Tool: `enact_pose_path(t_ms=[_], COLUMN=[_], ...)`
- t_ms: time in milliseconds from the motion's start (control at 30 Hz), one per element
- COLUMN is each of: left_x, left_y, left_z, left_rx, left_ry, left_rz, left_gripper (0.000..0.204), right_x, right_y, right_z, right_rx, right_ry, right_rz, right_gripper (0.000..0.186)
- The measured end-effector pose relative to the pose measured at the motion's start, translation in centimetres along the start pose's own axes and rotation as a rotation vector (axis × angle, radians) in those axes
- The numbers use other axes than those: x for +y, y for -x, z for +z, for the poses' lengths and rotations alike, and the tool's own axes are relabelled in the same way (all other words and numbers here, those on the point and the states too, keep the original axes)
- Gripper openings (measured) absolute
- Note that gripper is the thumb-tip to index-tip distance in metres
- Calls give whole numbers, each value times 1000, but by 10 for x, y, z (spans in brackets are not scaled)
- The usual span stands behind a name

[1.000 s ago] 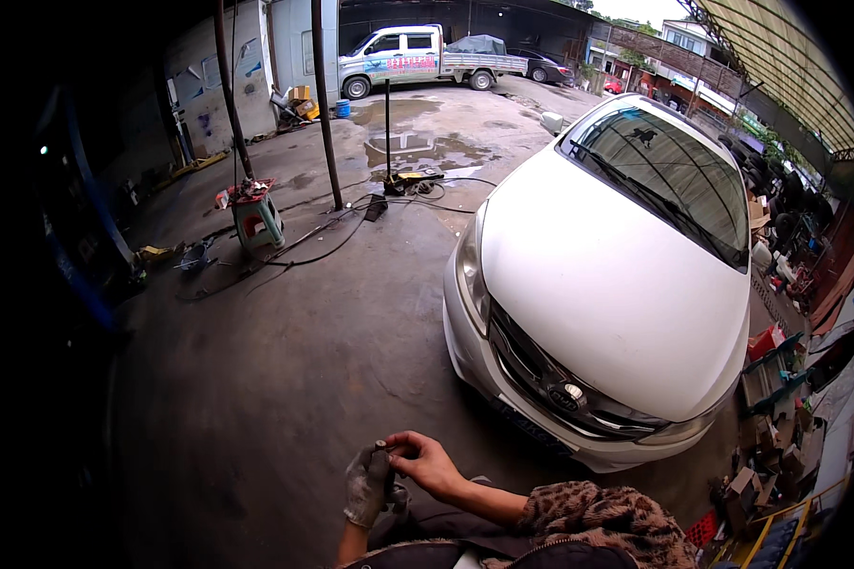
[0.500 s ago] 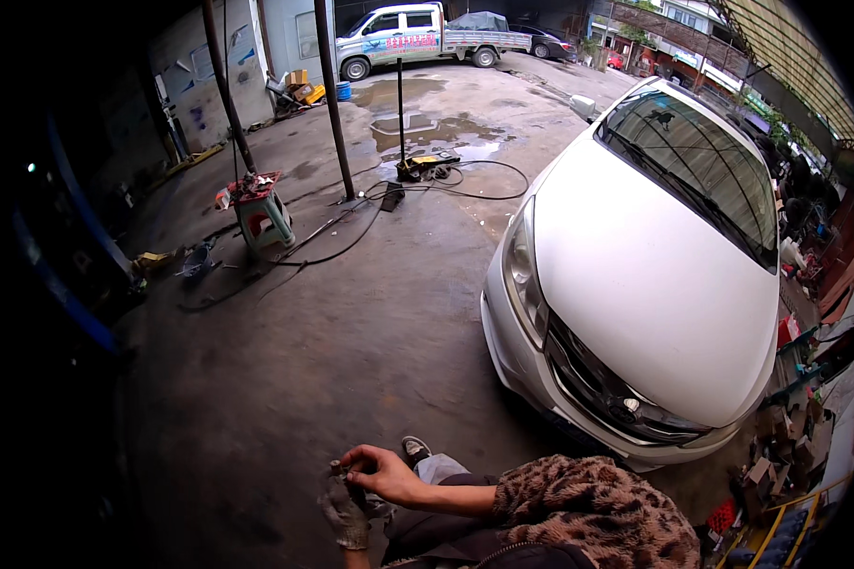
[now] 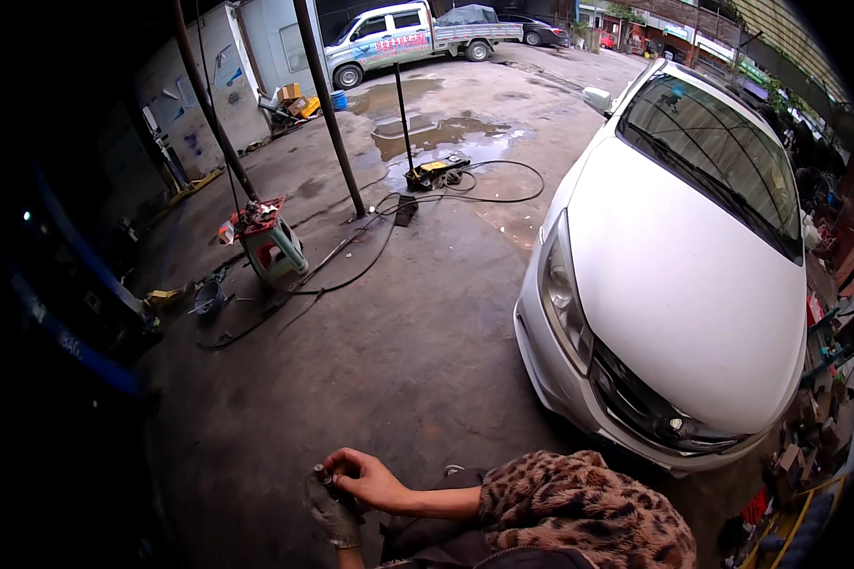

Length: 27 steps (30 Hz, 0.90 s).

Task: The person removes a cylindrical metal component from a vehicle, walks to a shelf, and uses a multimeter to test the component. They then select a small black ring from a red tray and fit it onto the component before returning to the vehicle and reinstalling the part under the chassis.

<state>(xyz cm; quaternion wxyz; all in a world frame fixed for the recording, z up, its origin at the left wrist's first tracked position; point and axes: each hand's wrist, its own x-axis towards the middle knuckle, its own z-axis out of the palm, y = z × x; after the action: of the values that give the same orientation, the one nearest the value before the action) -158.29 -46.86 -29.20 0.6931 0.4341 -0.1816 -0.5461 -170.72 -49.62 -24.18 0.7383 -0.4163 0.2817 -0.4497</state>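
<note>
At the lower edge, my left hand [image 3: 330,517] wears a dirty grey work glove and is closed around a small part with a round metallic end [image 3: 322,471]. The part is too small to name. My bare right hand [image 3: 374,484] comes in from the right, thumb and forefinger pinched together against that end. Whether it grips the same part or another tiny piece, I cannot make out. The gloved fingers are partly hidden behind the right hand. A furry spotted sleeve [image 3: 579,512] covers my right upper arm.
A white car [image 3: 683,266] stands close on my right. Ahead are a floor jack [image 3: 436,174], a looped black hose [image 3: 361,270] and dark poles [image 3: 330,114]. A cluttered stool [image 3: 273,251] stands to the left, and a pickup truck [image 3: 417,43] is parked beyond a puddle [image 3: 436,133].
The view has shifted, so the car and stool sit further right and lower. Both my hands stay together at the small part, with little change in their grip.
</note>
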Motion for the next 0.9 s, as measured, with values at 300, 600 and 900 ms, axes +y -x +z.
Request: enact_pose_path(t_ms=[300, 600, 900], left_x=[43, 66, 93], left_y=[-16, -24, -35], left_z=[49, 50, 64], left_rx=[-237, -302, -572], left_ry=[-272, -311, -998], left_rz=[138, 83, 709], left_gripper=[29, 33, 32], right_x=[-22, -17, -52], right_y=[-25, -29, -24], right_z=[8, 25, 46], right_rx=[188, 194, 481], right_ry=[-27, 50, 713], right_rz=[-38, -97, -672], right_gripper=[24, 26, 22])
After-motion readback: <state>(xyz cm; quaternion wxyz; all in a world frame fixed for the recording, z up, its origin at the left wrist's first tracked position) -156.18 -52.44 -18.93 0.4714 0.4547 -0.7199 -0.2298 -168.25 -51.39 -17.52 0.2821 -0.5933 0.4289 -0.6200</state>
